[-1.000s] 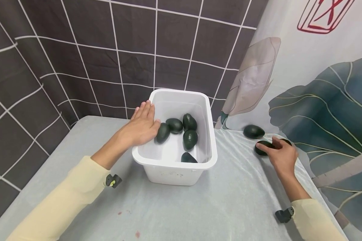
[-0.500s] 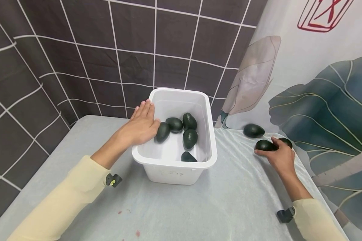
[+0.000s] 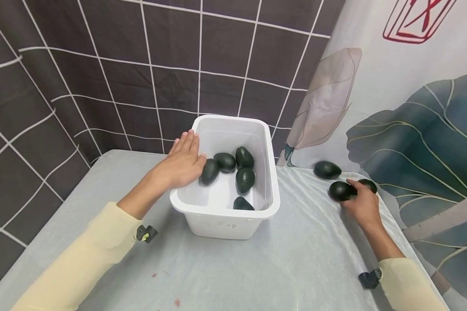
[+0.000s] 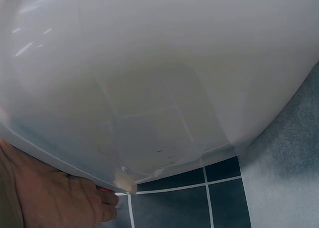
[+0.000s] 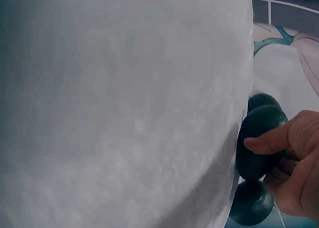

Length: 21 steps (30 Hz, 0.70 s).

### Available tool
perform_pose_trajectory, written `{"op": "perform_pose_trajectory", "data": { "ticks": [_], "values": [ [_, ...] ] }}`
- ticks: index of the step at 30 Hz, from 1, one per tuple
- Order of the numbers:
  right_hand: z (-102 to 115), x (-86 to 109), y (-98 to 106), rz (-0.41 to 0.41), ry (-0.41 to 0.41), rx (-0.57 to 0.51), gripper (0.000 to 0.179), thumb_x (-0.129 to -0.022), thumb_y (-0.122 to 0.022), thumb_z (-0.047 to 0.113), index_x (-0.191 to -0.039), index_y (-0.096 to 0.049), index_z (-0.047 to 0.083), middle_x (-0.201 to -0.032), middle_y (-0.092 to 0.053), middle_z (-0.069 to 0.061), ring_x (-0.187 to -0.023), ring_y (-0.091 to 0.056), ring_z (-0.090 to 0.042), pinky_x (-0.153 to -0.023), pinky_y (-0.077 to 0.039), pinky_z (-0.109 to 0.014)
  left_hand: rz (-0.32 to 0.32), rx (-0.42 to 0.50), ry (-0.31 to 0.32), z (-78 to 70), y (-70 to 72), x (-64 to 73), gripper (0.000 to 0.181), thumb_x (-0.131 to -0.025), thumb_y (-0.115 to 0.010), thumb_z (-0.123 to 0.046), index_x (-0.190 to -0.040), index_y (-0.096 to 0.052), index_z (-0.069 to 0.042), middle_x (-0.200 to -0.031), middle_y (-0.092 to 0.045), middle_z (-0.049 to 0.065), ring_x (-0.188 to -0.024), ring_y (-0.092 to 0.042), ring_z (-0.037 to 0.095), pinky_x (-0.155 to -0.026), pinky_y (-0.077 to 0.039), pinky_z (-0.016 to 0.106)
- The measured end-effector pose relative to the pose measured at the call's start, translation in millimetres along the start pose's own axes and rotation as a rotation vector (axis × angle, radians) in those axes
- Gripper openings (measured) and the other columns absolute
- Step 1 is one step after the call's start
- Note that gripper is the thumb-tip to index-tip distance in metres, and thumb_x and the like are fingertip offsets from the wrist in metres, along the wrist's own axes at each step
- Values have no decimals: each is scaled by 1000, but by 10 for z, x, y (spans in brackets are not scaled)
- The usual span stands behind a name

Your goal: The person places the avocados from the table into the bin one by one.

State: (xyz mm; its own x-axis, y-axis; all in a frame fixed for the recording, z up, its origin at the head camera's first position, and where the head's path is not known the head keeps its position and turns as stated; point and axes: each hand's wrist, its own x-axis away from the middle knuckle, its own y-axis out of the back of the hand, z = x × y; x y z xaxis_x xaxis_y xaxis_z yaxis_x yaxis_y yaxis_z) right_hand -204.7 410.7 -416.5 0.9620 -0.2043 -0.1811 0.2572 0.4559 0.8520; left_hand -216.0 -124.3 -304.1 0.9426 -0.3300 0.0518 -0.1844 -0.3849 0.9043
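Note:
My left hand (image 3: pixel 183 166) lies flat with straight fingers over the left rim of a white plastic tub (image 3: pixel 225 222); the left wrist view shows it along the tub's edge (image 4: pixel 55 200). Inside the tub are several dark green avocados (image 3: pixel 245 179). At the table's right side, my right hand (image 3: pixel 362 205) holds an avocado (image 3: pixel 340 191) between thumb and fingers. In the right wrist view, the thumb crosses that avocado (image 5: pixel 256 160), while the other fingers are partly hidden behind it. Another avocado (image 3: pixel 367 185) sits just right of the fingers.
One more avocado (image 3: pixel 327 169) lies behind the held one, near the table's back edge. A pale grey cloth (image 3: pixel 295 259) covers the table. Behind stand a dark gridded wall covering (image 3: pixel 171 86) and a leaf-patterned curtain (image 3: pixel 420 142).
My right thumb has slid from the avocado's left side round to its near side, and the avocado has turned slightly. The left hand and tub have stayed put.

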Motion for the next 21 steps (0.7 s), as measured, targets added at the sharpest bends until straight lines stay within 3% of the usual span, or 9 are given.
{"op": "perform_pose_trajectory", "data": {
  "ticks": [6, 10, 21],
  "values": [
    [-31, -31, 7, 22, 78, 26, 75, -90, -84, 3, -159, -55, -9, -153, -56, -47, -142, -49, -70, -116, -40, -82, 1, 3, 5, -3, 1, 10, 78, -118, -24, -36, -176, 0, 10, -188, 13, 27, -177, 17, 41, -146, 8, 56],
    [-35, -63, 3, 52, 75, 33, 75, -98, -86, 15, -161, -53, -8, -157, -53, -46, -144, -48, -69, -116, -40, -83, 2, 3, 5, -1, 1, 12, 78, -118, -24, -36, -176, 0, 10, -188, 12, 27, -177, 17, 40, -146, 8, 56],
    [-88, -116, -9, 64, 27, -9, 79, -105, -83, 34, -164, -51, -6, -160, -54, -42, -147, -48, -66, -117, -40, -81, 3, 5, 5, -7, -5, 3, 78, -118, -24, -36, -177, 0, 9, -188, 13, 27, -177, 17, 40, -146, 9, 56]
  ]
}}
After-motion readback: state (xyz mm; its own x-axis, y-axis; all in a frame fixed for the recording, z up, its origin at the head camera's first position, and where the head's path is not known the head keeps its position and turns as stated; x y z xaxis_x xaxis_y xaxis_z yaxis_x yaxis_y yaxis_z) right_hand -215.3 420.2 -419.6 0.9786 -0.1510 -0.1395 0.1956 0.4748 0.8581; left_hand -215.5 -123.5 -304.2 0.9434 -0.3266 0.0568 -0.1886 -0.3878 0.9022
